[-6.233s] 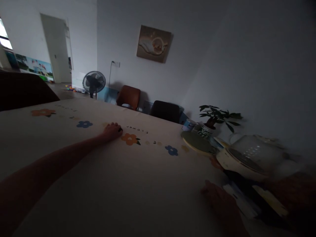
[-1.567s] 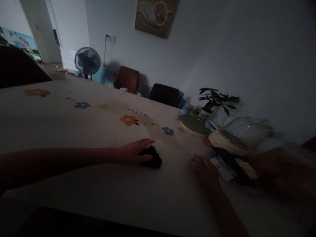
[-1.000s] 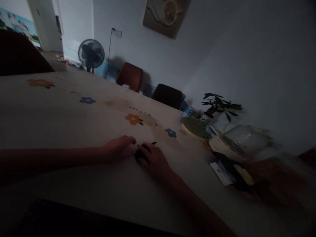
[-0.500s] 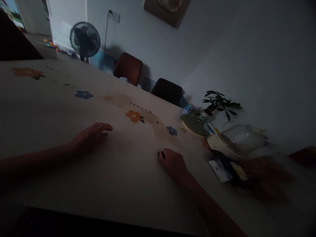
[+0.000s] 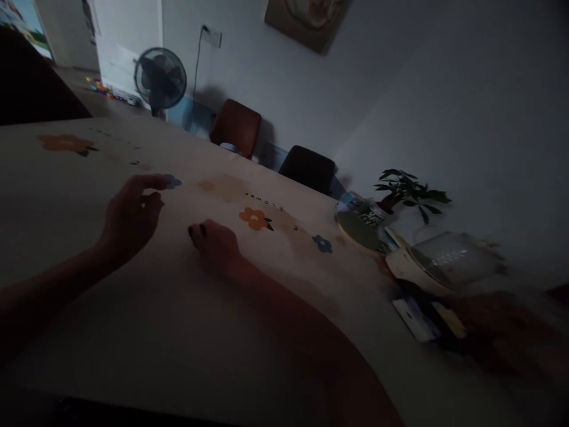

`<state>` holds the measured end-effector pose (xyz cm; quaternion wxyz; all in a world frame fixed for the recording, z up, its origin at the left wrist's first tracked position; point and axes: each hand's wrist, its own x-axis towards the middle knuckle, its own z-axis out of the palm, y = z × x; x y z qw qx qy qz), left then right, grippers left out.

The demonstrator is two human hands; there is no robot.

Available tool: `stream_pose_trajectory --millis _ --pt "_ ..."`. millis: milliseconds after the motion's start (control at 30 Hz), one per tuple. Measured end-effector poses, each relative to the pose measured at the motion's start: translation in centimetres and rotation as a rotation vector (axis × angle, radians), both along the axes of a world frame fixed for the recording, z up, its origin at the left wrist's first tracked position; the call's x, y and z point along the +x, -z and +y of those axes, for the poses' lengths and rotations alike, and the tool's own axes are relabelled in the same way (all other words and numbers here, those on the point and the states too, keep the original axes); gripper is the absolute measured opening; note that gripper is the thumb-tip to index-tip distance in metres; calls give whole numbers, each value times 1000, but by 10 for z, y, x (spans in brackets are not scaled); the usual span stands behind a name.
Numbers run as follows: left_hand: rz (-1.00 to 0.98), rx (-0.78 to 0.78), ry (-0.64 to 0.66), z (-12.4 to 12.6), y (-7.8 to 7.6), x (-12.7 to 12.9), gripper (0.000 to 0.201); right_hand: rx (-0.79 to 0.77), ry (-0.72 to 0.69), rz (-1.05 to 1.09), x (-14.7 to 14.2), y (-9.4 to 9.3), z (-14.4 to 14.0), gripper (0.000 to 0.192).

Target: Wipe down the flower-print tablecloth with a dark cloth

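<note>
Right hand (image 5: pixel 216 244) is balled over a small dark cloth (image 5: pixel 197 230) on the table (image 5: pixel 133 332); the cloth pokes out at its far-left fingertips. Left hand (image 5: pixel 128 216) hovers just left, fingers loosely apart, empty.

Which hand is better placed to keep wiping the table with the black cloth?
The right hand: it is closed over the black cloth on the table, while the left hand hovers with nothing in it.

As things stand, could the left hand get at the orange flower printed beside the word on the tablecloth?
Probably yes, but not directly. The right hand, fist down on the tablecloth, lies between the raised left hand and the orange flower. The cloth around the flower looks bare, so passing above or behind should work.
</note>
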<state>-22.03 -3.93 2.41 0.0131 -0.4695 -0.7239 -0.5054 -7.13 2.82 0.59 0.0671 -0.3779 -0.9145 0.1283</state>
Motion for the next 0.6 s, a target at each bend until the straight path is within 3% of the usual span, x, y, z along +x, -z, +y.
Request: stream_pose_trajectory --millis 100,200,333,467,600 --pt "-26 -3 -19 2 -3 -4 31 -2 -59 76 -17 4 1 37" --pt "-57 -37 8 2 -5 0 31 115 -136 90 -5 16 2 28" --pt "-97 -87 43 -1 -5 6 31 192 -59 31 7 25 6 35" --pt "-64 -80 80 0 1 2 29 303 -58 -23 -13 21 19 34" --pt "-63 -111 36 4 4 -3 29 202 -109 -69 -39 20 36 34"
